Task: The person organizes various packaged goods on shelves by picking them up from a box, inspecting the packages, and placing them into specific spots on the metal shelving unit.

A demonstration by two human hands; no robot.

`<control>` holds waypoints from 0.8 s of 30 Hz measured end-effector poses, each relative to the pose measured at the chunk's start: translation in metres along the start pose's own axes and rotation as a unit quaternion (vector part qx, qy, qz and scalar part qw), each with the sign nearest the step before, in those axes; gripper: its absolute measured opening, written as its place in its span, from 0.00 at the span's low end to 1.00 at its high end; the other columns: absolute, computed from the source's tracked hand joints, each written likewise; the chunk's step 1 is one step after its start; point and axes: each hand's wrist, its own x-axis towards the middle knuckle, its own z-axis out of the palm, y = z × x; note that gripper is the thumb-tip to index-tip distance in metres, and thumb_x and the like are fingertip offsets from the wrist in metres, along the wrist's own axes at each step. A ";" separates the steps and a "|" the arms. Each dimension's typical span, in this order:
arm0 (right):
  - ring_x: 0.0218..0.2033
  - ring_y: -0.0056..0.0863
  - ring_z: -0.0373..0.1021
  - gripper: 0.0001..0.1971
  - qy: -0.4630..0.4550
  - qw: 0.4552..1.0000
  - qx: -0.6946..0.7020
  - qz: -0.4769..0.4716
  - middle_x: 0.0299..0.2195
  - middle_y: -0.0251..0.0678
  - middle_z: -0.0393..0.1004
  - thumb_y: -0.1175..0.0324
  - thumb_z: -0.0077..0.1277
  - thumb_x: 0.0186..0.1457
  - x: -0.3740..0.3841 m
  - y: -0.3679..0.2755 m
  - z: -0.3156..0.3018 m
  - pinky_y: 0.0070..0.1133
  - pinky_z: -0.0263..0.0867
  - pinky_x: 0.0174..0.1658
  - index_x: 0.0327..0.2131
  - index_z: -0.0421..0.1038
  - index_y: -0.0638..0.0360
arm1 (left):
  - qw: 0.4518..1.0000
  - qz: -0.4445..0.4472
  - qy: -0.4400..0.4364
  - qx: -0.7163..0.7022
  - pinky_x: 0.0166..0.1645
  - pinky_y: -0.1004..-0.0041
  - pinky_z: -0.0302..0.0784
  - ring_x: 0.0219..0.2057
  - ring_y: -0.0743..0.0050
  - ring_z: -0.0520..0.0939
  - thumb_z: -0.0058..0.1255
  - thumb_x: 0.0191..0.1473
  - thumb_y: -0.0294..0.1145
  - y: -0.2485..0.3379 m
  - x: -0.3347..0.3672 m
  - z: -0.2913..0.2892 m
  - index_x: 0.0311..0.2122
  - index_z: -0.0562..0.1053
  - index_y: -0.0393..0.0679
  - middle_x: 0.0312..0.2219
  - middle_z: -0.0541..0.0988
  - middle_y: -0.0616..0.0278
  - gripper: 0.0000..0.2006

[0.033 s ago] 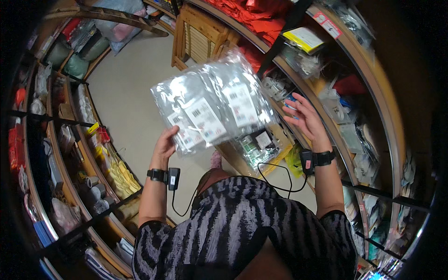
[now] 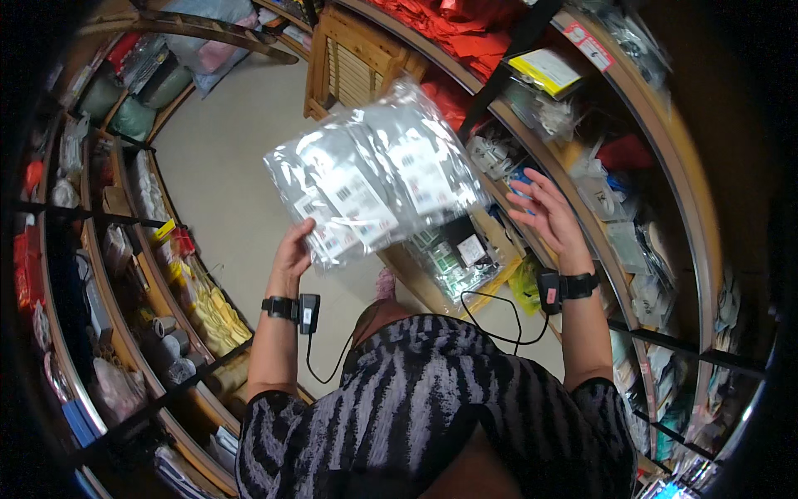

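Hanging above the floor (image 2: 220,166), which stretches away on their left, the clear plastic packages (image 2: 374,162) come near the right-hand shelves (image 2: 687,166) along their right edge. The left hand (image 2: 293,251) grips their lower-left corner, thumb on top; the right hand (image 2: 550,214) is raised just beside them, fingers released and loosely spread.

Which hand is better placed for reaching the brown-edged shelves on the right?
Probably the right hand: open, beside those shelves; the left hand grips flat, clear, white-labelled plastic packages.
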 end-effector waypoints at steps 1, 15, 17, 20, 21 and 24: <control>0.39 0.30 0.67 0.20 0.018 1.000 -0.008 0.013 0.43 0.44 0.64 0.68 0.38 0.54 -0.009 0.003 -0.006 0.23 0.67 0.38 0.51 0.51 0.60 | 1.000 0.023 0.007 -0.014 0.47 0.63 0.69 0.41 0.61 0.73 0.47 0.47 0.28 0.001 0.017 -0.005 0.45 0.61 0.31 0.41 0.70 0.51 0.20; 0.34 0.30 0.70 0.15 0.260 0.961 -0.016 0.091 0.36 0.40 0.69 0.65 0.37 0.55 -0.130 0.034 -0.002 0.24 0.69 0.33 0.44 0.59 0.61 | 0.994 -0.035 0.094 -0.046 0.47 0.65 0.67 0.42 0.65 0.71 0.50 0.46 0.29 -0.086 0.156 -0.116 0.48 0.60 0.43 0.41 0.70 0.61 0.22; 0.33 0.30 0.70 0.15 0.273 0.958 -0.022 0.088 0.36 0.41 0.69 0.65 0.37 0.55 -0.132 0.033 0.003 0.24 0.69 0.33 0.44 0.59 0.61 | 0.992 -0.053 0.106 -0.046 0.47 0.65 0.67 0.42 0.65 0.71 0.50 0.46 0.29 -0.100 0.167 -0.116 0.49 0.59 0.42 0.41 0.70 0.60 0.23; 0.33 0.31 0.70 0.14 0.309 0.944 -0.027 0.108 0.36 0.43 0.68 0.66 0.36 0.56 -0.145 0.034 0.016 0.24 0.69 0.33 0.44 0.59 0.62 | 0.986 -0.105 0.111 -0.072 0.47 0.64 0.68 0.41 0.63 0.72 0.50 0.46 0.28 -0.119 0.178 -0.127 0.49 0.59 0.42 0.41 0.69 0.58 0.23; 0.33 0.31 0.70 0.14 0.306 0.945 -0.031 0.111 0.36 0.43 0.68 0.67 0.36 0.56 -0.142 0.035 0.017 0.24 0.69 0.33 0.44 0.59 0.63 | 0.984 -0.109 0.122 -0.071 0.47 0.63 0.68 0.41 0.63 0.72 0.50 0.46 0.27 -0.121 0.184 -0.131 0.49 0.58 0.42 0.41 0.69 0.58 0.24; 0.33 0.30 0.70 0.14 0.302 0.943 -0.046 0.128 0.36 0.42 0.68 0.68 0.36 0.55 -0.137 0.040 0.019 0.23 0.69 0.33 0.44 0.59 0.63 | 0.982 -0.107 0.136 -0.071 0.46 0.62 0.69 0.41 0.62 0.72 0.49 0.46 0.26 -0.131 0.193 -0.136 0.50 0.57 0.42 0.41 0.69 0.58 0.24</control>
